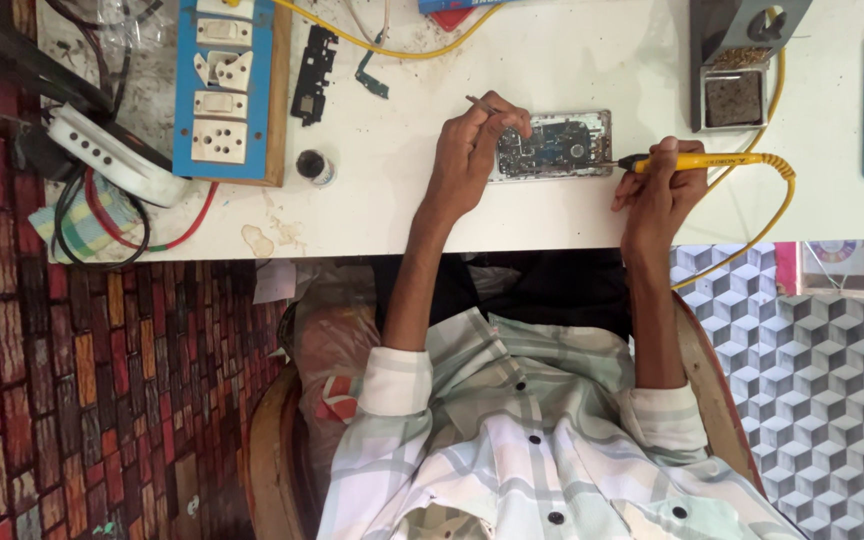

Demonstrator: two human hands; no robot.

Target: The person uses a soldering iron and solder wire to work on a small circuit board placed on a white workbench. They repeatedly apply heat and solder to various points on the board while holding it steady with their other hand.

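Phone [553,146] lies opened on bench [372,200], board exposed. Left hand [472,150] pinches tweezers [482,103] over it; right hand [664,190] clamped on iron [692,161], tip at phone's edge. Soldering looks midway; back unfitted.

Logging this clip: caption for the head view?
Left hand holds tweezers over opened phone; right hand holds yellow soldering iron.

Pale green/white plaid shirt, dark buttons, sleeves rolled to elbows.
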